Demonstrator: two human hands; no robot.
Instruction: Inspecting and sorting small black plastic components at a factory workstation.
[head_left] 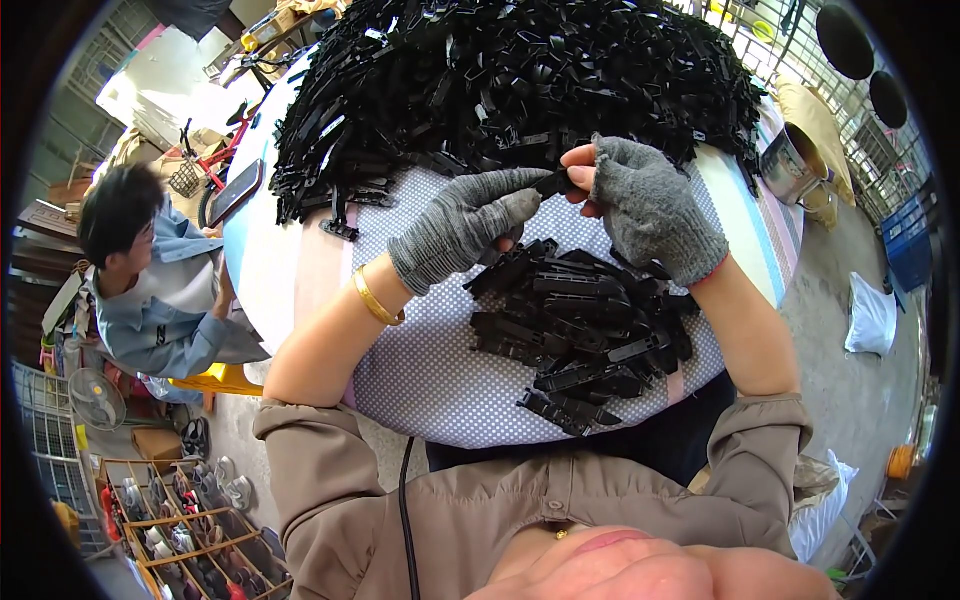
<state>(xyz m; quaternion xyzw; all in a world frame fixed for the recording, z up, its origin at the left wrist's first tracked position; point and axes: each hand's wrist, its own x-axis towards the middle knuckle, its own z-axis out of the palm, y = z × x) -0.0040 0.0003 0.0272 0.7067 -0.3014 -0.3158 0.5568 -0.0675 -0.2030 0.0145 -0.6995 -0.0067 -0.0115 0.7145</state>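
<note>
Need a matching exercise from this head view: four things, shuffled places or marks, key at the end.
Things
1. Left hand
2. Right hand
3. Large black heap
4. Small black pile

Places or marks
A. far side of the table
B. gold bracelet at the wrist
C. near side of the table
D. red-edged glove cuff

Pairs: 1-B; 2-D; 3-A; 4-C

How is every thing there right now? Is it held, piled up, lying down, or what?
Black part: held between both hands
Left hand: gloved, pinching
Right hand: gloved, fingertips bare, pinching
Big heap of black parts: loose, piled high
Small pile of black parts: loose, lower
Phone: lying flat
Fan: upright, can't tell if spinning
</note>
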